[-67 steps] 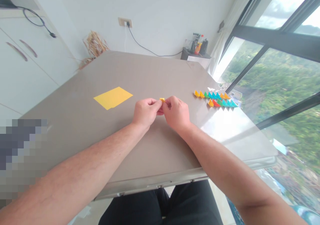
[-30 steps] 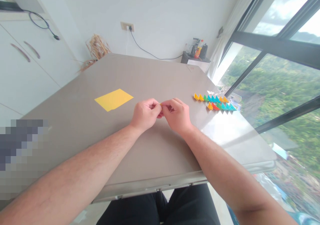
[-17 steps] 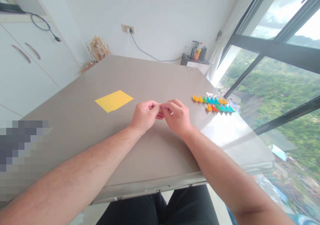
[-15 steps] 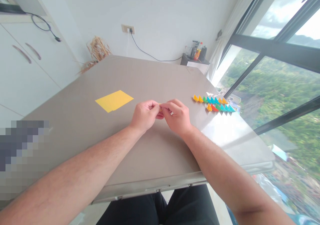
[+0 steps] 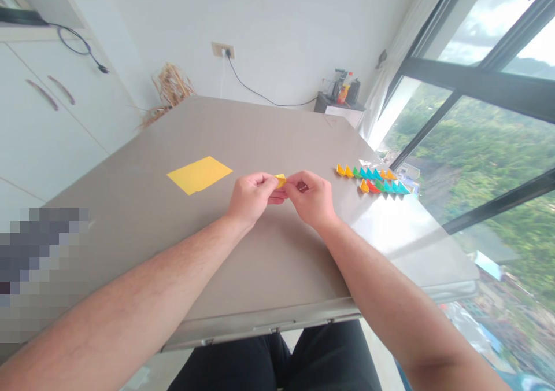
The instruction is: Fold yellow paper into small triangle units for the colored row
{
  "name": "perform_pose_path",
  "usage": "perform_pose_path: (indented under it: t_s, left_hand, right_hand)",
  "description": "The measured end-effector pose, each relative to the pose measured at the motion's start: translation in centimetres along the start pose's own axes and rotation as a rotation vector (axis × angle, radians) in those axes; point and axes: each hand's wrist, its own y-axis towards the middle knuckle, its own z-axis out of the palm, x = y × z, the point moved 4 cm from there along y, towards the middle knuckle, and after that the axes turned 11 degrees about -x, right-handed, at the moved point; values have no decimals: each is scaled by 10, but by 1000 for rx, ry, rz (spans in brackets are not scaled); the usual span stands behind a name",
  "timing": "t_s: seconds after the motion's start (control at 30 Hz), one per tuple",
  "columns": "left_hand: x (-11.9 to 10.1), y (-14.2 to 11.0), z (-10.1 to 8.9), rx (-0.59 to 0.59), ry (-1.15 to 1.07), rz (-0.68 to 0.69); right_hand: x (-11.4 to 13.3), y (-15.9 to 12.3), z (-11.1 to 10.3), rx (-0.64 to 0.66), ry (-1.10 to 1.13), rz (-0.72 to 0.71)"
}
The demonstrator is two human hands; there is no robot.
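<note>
Between my hands, above the middle of the table, is a small folded piece of yellow paper (image 5: 281, 180). My left hand (image 5: 255, 197) pinches its left side between thumb and fingers, with the lower fingers curled beneath. At its right edge the thumb and forefinger of my right hand (image 5: 311, 197) are closed on the paper. Much of the folded piece is hidden by my fingers, so its exact shape cannot be made out. Flat on the table, left of my hands, lies yellow paper (image 5: 199, 175).
Two rows of small folded paper boats (image 5: 368, 174) in orange, green, blue and red stand on the table (image 5: 260, 131) to the right. A large window (image 5: 468, 119) borders the right side. Behind the table, a small cabinet (image 5: 340, 107) holds bottles.
My right hand has shifted slightly right, away from the left. More of the folded yellow paper now shows between my fingertips. The view has moved a little.
</note>
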Motion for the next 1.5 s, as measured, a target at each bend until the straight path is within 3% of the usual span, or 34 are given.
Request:
perform_pose_path:
  t_s: [0.13, 0.47, 0.73, 0.93, 1.27, 1.37, 1.5]
  left_hand:
    - [0, -1, 0, 46, 61, -12]
    - [0, 1, -1, -11, 142, 10]
    - [-2, 1, 0, 84, 53, -45]
    - [-5, 0, -1, 16, 57, -52]
    - [-5, 3, -5, 99, -6, -169]
    - [-5, 6, -6, 164, 29, -107]
    - [-7, 8, -7, 224, 196, 57]
  right_hand:
    - [2, -1, 0, -15, 2, -45]
    - [1, -5, 3, -12, -21, -246]
    - [0, -1, 0, 6, 52, -134]
    - [2, -3, 0, 35, 164, -220]
    - [5, -2, -1, 112, 186, -260]
    - [5, 0, -4, 126, 217, -148]
    - [-4, 3, -3, 175, 331, 193]
